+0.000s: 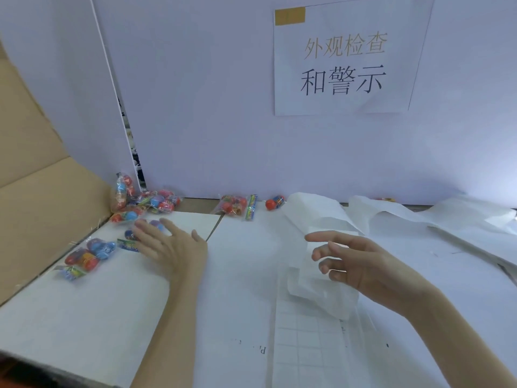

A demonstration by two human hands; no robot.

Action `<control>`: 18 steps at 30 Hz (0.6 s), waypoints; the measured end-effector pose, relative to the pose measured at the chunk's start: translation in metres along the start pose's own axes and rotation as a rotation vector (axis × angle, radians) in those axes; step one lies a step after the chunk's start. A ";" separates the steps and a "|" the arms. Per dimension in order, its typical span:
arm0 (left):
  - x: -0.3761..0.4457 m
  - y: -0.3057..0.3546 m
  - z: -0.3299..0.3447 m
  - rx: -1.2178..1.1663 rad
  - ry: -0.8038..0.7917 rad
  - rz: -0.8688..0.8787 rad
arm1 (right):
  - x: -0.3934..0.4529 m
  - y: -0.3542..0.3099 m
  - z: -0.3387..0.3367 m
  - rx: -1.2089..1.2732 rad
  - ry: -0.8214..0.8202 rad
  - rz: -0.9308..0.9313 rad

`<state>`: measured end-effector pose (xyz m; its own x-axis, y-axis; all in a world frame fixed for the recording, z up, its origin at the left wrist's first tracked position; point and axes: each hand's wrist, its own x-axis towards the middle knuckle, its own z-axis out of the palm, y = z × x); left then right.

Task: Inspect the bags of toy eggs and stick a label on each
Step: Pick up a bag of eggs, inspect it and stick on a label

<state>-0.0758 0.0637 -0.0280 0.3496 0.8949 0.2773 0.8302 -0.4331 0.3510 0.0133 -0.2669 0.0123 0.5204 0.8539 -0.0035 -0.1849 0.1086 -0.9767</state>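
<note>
A: Left hand (170, 245) is flat, fingers spread and straight, fingertips lying over a bag of toy eggs (131, 236) – purple and blue eggs peeking out just beyond the fingers, a striped header card at the near edge.

B: And the right?

A: Right hand (361, 266) hovers above a curled strip of label backing paper (310, 264), fingers loosely bent and apart, gripping nothing I can see. A gridded label sheet (305, 340) lies just below its wrist.

B: Other bags?

A: One bag (89, 254) to the near-left of the left hand: clear plastic, red, orange and blue eggs, colourful header. A heap of bags (145, 201) beyond the fingertips, against the cardboard box (42, 208). Another bag (233, 206) farther out, between the two hands, with a loose red egg (274, 203) beside it.

B: Anything unclear?

A: The left hand hides most of its bag, and motion blur smears the fingertips. I cannot tell whether any bag carries a label. More white paper (419, 217) beyond the right hand is crumpled; a printed sign (344, 65) hangs on the white wall.
</note>
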 end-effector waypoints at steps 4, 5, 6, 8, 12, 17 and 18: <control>0.002 0.001 0.006 0.031 -0.044 -0.022 | 0.001 0.000 -0.002 -0.012 0.029 0.010; 0.001 0.004 0.006 0.040 -0.014 0.007 | 0.001 0.000 -0.003 -0.007 0.030 0.009; 0.000 0.006 0.005 0.056 0.010 0.035 | 0.001 0.000 -0.003 -0.002 0.033 0.009; -0.002 0.008 0.005 0.099 0.010 0.094 | 0.001 0.000 -0.004 0.006 0.044 0.011; -0.001 0.011 0.004 -0.065 -0.066 0.170 | 0.001 -0.001 -0.003 -0.022 0.078 0.023; -0.010 0.025 0.002 -0.425 -0.151 0.367 | 0.004 0.004 0.004 -0.180 0.242 0.000; -0.014 0.029 0.000 -0.513 -0.151 0.409 | 0.005 0.006 0.004 -0.210 0.278 -0.005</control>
<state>-0.0565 0.0384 -0.0212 0.6801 0.6367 0.3634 0.3191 -0.7033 0.6352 0.0112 -0.2602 0.0074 0.7333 0.6793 -0.0286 -0.0213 -0.0191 -0.9996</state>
